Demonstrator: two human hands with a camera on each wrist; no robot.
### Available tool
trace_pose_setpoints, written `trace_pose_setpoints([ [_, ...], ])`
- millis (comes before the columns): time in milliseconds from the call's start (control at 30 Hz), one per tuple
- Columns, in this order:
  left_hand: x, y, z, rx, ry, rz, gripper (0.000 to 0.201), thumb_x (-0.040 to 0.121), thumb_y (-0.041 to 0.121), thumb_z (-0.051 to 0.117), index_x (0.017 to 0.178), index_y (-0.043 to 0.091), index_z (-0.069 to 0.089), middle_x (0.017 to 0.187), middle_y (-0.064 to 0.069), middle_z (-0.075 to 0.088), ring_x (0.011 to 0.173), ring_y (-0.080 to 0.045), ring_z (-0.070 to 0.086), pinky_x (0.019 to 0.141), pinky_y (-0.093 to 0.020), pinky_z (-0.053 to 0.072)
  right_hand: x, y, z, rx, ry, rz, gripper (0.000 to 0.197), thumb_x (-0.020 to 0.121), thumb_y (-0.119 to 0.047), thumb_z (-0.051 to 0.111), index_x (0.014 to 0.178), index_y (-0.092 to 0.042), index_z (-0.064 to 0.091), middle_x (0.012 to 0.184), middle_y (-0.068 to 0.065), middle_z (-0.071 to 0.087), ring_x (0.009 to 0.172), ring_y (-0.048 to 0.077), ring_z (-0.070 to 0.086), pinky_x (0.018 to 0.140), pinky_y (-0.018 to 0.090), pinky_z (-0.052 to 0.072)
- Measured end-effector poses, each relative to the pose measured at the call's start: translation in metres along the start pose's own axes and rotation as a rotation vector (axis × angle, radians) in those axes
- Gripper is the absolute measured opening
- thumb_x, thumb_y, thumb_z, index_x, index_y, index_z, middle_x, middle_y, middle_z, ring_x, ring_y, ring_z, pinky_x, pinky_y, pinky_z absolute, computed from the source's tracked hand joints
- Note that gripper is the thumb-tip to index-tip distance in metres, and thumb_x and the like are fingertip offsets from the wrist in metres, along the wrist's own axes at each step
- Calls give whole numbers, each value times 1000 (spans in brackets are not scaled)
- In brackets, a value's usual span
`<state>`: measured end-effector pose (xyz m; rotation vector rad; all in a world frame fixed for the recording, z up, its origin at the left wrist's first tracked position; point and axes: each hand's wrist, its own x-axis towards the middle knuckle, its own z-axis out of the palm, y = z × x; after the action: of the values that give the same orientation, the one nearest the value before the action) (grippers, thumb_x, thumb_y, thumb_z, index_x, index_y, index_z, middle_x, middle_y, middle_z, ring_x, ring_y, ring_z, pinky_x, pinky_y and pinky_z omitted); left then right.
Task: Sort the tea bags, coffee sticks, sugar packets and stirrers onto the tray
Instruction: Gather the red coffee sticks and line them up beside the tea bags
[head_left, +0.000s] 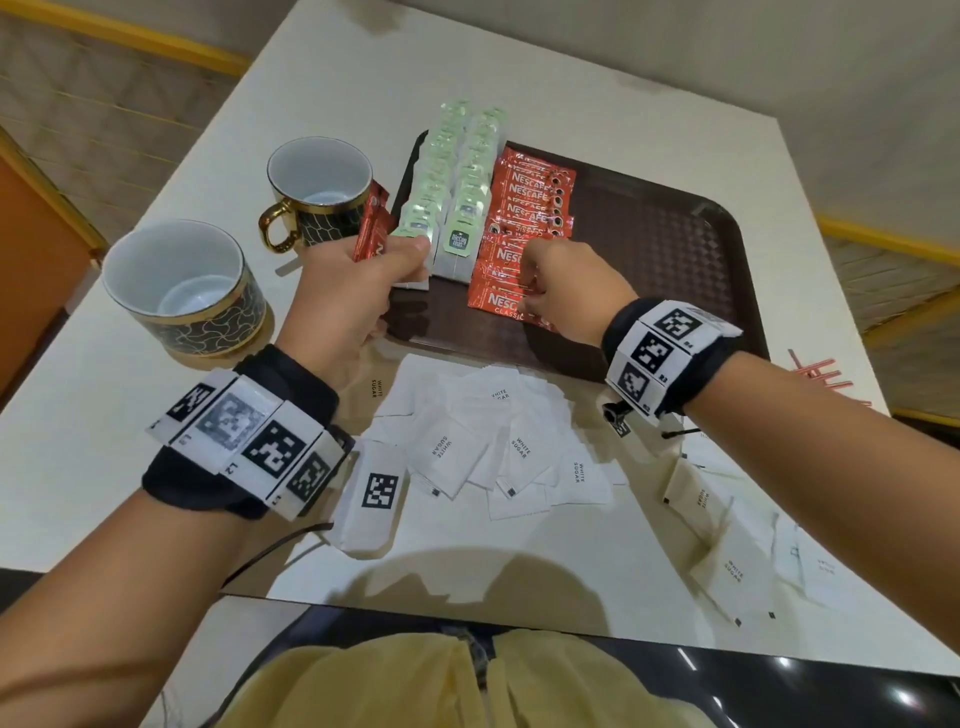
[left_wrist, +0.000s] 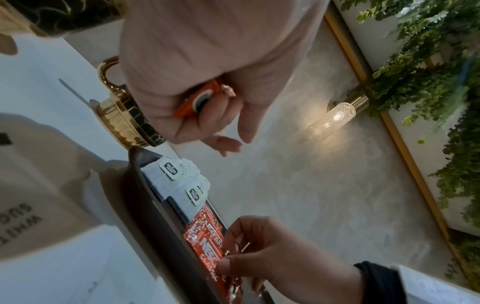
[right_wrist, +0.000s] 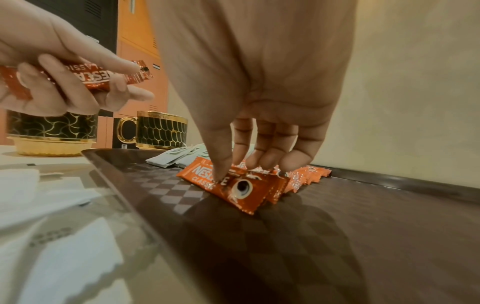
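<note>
Coffee sticks are what I'm on right now. My right hand (head_left: 558, 275) has its fingertips (right_wrist: 221, 174) down on the nearest stick of the red row (head_left: 524, 228), thumb and fingers pinching it onto the tray (head_left: 675, 249), looks like I'm squaring it up. My left hand (head_left: 353, 291) is curled around one spare coffee stick (right_wrist: 109, 77), held up just off the tray's left edge, next in line I'd guess.

Working outward: two rows of tea bags (head_left: 457, 176) sit on the tray left of the coffee, touching it, so tea looks done and coffee nearly. The whole right half of the tray is bare.

Still to go: the white sugar packets (head_left: 498, 441) scattered on the tabletop (head_left: 78, 441) near me, plus a few more off to my right, and the red stirrers (head_left: 826, 376) by the right edge. Two cups (head_left: 182, 286) stand left of the tray.

Hard to tell: the stirrers are partly cut off behind my right wrist band, so I can't count them. The far tea bags are blurry.
</note>
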<state>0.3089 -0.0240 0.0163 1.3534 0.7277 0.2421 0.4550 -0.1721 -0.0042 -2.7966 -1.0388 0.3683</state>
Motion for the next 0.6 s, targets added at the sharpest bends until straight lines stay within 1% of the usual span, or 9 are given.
trace_pose_setpoints([
  [67, 5, -1, -1, -39, -49, -76, 19, 93, 29, 65, 105, 14, 61, 76, 5, 56, 43, -1, 39, 37, -12, 30, 1, -3, 0, -10, -4, -11, 20, 89, -15, 66, 106, -10, 56, 108, 9, 60, 97, 27, 58, 83, 39, 50],
  [167, 9, 0, 0, -195, -126, -245, 29, 95, 20, 60, 122, 8, 57, 69, 5, 51, 46, -3, 38, 38, -14, 32, 0, -6, -1, -4, -10, -8, 25, 89, -17, 66, 111, -10, 55, 111, 9, 61, 100, 28, 58, 84, 39, 50],
  [233, 8, 1, 1, -240, -154, -281, 32, 98, 13, 54, 128, 2, 54, 72, 2, 54, 49, -5, 43, 40, -15, 37, -1, -6, -6, 16, 4, 3, 29, 90, -19, 67, 114, -10, 55, 111, 8, 60, 100, 26, 58, 83, 38, 50],
  [300, 6, 2, 1, -233, -185, -265, 29, 101, 11, 47, 126, 0, 55, 80, -1, 65, 56, -6, 54, 47, -15, 46, -3, -7, -13, 79, 40, 13, 28, 89, -22, 68, 113, -11, 58, 106, 6, 61, 94, 22, 59, 77, 31, 50],
  [367, 4, 2, 1, -232, -239, -266, 24, 103, 11, 43, 119, 3, 59, 99, -6, 74, 73, -9, 68, 61, -17, 54, -8, -11, -23, 217, 101, 36, 20, 90, -23, 67, 107, -13, 62, 96, 1, 61, 84, 14, 58, 64, 19, 45],
  [400, 3, 2, 1, -234, -289, -274, 23, 103, 11, 43, 117, 5, 60, 107, -8, 74, 84, -11, 71, 68, -19, 56, -12, -15, -28, 308, 138, 40, 16, 90, -23, 67, 103, -14, 63, 91, -2, 61, 79, 10, 57, 61, 16, 41],
  [467, -1, 3, 4, -229, -403, -293, 24, 102, 11, 43, 118, 7, 61, 113, -9, 72, 99, -14, 71, 80, -23, 56, -23, -26, -36, 548, 179, 28, 11, 92, -23, 65, 97, -13, 66, 82, -7, 60, 71, 1, 54, 62, 15, 39],
  [533, -5, 2, 8, -233, -475, -303, 25, 101, 11, 46, 120, 7, 60, 112, -11, 73, 101, -18, 71, 82, -26, 57, -35, -38, -42, 793, 136, -4, 13, 91, -19, 66, 98, -7, 68, 81, -3, 64, 64, -2, 55, 59, 12, 41],
  [600, -9, 1, 13, -237, -509, -297, 20, 100, 11, 47, 117, 7, 58, 103, -11, 75, 97, -20, 73, 80, -28, 59, -43, -44, -42, 910, 90, -34, 17, 87, -9, 70, 102, -2, 67, 83, 10, 64, 64, 7, 58, 54, 13, 43],
])
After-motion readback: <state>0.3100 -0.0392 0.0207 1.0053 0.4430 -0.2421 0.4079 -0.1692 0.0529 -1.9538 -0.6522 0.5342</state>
